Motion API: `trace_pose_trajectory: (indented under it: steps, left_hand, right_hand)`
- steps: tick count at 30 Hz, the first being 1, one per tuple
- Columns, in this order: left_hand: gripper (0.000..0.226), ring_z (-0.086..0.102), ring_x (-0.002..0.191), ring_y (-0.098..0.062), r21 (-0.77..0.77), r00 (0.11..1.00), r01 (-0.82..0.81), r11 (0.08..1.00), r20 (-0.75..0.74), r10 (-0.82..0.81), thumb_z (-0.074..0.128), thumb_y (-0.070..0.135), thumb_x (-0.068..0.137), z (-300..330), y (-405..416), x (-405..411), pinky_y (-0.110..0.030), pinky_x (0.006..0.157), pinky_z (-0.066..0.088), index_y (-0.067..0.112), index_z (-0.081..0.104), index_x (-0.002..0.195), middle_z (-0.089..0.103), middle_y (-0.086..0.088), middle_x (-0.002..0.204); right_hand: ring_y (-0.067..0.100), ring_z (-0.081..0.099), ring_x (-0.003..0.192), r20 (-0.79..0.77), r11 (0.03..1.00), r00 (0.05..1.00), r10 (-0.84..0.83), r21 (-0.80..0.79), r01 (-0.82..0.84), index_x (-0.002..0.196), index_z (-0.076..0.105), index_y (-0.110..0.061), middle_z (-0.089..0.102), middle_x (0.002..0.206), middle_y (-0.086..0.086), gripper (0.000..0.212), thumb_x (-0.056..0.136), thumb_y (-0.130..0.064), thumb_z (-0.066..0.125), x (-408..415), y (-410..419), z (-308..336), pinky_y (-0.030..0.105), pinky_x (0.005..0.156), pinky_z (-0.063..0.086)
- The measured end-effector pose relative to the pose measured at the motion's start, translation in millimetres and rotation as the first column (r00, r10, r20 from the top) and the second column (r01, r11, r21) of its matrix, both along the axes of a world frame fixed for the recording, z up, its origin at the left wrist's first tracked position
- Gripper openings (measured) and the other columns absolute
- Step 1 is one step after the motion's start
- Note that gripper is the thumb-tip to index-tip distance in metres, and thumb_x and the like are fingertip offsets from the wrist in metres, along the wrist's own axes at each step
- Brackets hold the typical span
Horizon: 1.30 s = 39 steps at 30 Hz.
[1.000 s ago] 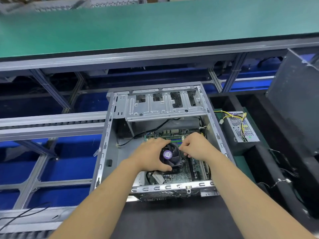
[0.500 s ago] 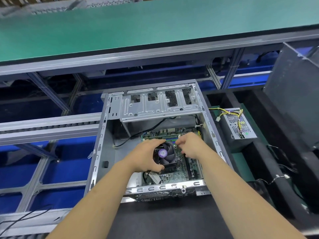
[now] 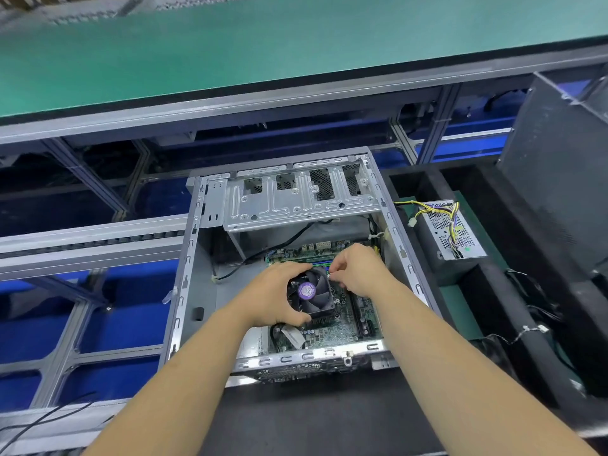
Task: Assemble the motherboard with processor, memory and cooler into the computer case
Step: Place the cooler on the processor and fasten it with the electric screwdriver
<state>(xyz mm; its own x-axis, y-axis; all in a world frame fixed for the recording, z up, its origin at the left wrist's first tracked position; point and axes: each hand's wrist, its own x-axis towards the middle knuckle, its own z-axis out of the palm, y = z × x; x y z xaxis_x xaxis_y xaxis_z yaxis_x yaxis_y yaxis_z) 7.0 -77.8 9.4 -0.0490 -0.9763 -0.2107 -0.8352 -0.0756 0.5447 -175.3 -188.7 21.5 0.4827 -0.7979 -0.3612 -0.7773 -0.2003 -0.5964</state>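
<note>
**Seating the board: both hands at the cooler inside the case**

Taking the cooler (image 3: 309, 292) as the landmark, the nearest thing is the case's perforated front rail (image 3: 306, 357), just this side of it, with both forearms reaching over it. The motherboard (image 3: 342, 324) lies flat on the floor of the computer case (image 3: 190, 291), and the cooler stands on it with its fan facing up.

The left hand (image 3: 273, 297) wraps the cooler's left side, fingers curled over the far edge and thumb under the near edge, gripping it firmly. The right hand (image 3: 358, 271) sits just right of the cooler, fingertips bunched in a pinch at its far-right corner. What they pinch is too small to make out; it may be a small clip or lead.

To do this well, I'd say use the cooler only as a handle, keep the board level, nudge it until its holes line up, and mind the black cable (image 3: 279, 248) trailing beyond the cooler's left.

Past the cooler the memory slots (image 3: 320, 260) show blue, then the drive bracket (image 3: 296, 202) spans the case. Off to the far right rests a power supply (image 3: 450, 232) with yellow leads.

The fan's purple hub sticker carries print, too blurred to read.
</note>
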Motion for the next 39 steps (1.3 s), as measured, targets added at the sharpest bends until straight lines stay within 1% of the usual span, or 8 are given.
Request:
trace_pose_trajectory:
  steps: [4,10,14,19,25,30,35,39]
  left_hand:
    - [0.099,0.043,0.129,-0.013,-0.008,0.999,0.027,1.0,0.027,-0.026,0.079,0.049,0.061,-1.0,-2.1,-1.6,-0.025,0.109,0.033,0.023,0.041,0.149,0.05,0.008,0.141]
    - [0.098,0.04,0.13,-0.013,-0.015,0.998,0.048,0.999,0.035,-0.048,0.079,0.046,0.064,-0.8,-2.1,-1.3,-0.026,0.11,0.031,0.023,0.039,0.15,0.048,0.009,0.143]
    - [0.098,0.039,0.13,-0.014,-0.016,0.997,0.055,0.998,0.047,-0.055,0.08,0.046,0.064,1.2,-2.1,-1.2,-0.03,0.111,0.032,0.023,0.039,0.15,0.048,0.01,0.143]
    - [0.098,0.039,0.126,-0.015,-0.014,0.996,0.06,0.998,0.063,-0.059,0.08,0.046,0.064,2.2,-1.8,-1.2,-0.031,0.11,0.033,0.023,0.038,0.15,0.049,0.009,0.141]
    - [0.096,0.04,0.122,-0.014,-0.045,0.998,0.058,0.997,0.036,-0.057,0.082,0.043,0.064,1.6,-0.6,-0.1,-0.024,0.107,0.032,0.02,0.042,0.148,0.051,0.008,0.137]
    - [0.097,0.039,0.12,-0.014,-0.031,0.998,0.052,0.998,0.034,-0.051,0.081,0.042,0.064,1.4,-1.3,0.0,-0.029,0.108,0.034,0.02,0.041,0.149,0.051,0.009,0.134]
    - [0.097,0.039,0.119,-0.015,-0.027,0.998,0.055,0.998,0.029,-0.055,0.081,0.043,0.063,1.3,-1.6,-0.4,-0.029,0.106,0.035,0.02,0.042,0.148,0.051,0.009,0.132]
    - [0.099,0.034,0.125,-0.015,0.0,0.995,0.072,0.997,0.066,-0.072,0.082,0.044,0.066,1.9,-2.3,-2.2,-0.03,0.11,0.031,0.019,0.038,0.151,0.047,0.007,0.139]
  right_hand:
    - [0.01,0.055,0.058,-0.012,1.0,1.0,0.001,0.013,0.0,0.086,0.076,-0.017,0.062,0.066,-0.005,0.006,0.092,-0.017,0.073,-0.5,-0.6,0.3,0.028,0.072,0.052]
    - [0.018,0.062,0.066,-0.006,0.999,1.0,-0.024,0.044,0.024,0.079,0.074,-0.017,0.069,0.074,0.004,0.011,0.09,-0.016,0.074,-0.8,-1.1,-1.4,0.031,0.076,0.057]
    - [0.018,0.063,0.065,0.014,0.998,0.999,-0.035,0.058,0.034,0.075,0.073,-0.018,0.069,0.071,0.004,0.015,0.09,-0.015,0.074,-1.0,-2.7,-4.6,0.036,0.078,0.06]
    - [0.01,0.066,0.052,0.037,0.996,0.998,-0.046,0.081,0.043,0.071,0.071,-0.018,0.073,0.067,0.006,0.02,0.09,-0.013,0.074,-1.4,-3.4,-7.0,0.034,0.067,0.063]
    - [0.02,0.073,0.067,0.036,0.997,0.998,-0.042,0.072,0.039,0.073,0.072,-0.018,0.074,0.068,0.007,0.019,0.091,-0.014,0.073,-0.2,-2.3,-6.2,0.042,0.075,0.063]
    - [0.022,0.074,0.075,0.039,0.997,0.998,-0.044,0.059,0.042,0.078,0.076,-0.015,0.075,0.07,0.007,0.013,0.091,-0.015,0.073,1.2,-0.6,-3.2,0.043,0.079,0.062]
    - [0.021,0.073,0.075,0.034,0.998,0.999,-0.042,0.053,0.04,0.081,0.077,-0.012,0.075,0.072,0.007,0.012,0.091,-0.014,0.072,0.4,1.0,-1.0,0.042,0.079,0.062]
    - [0.027,0.075,0.074,0.025,0.995,0.997,-0.07,0.077,0.068,0.081,0.077,-0.009,0.075,0.075,0.013,0.013,0.091,-0.009,0.069,0.0,1.3,-0.3,0.043,0.075,0.063]
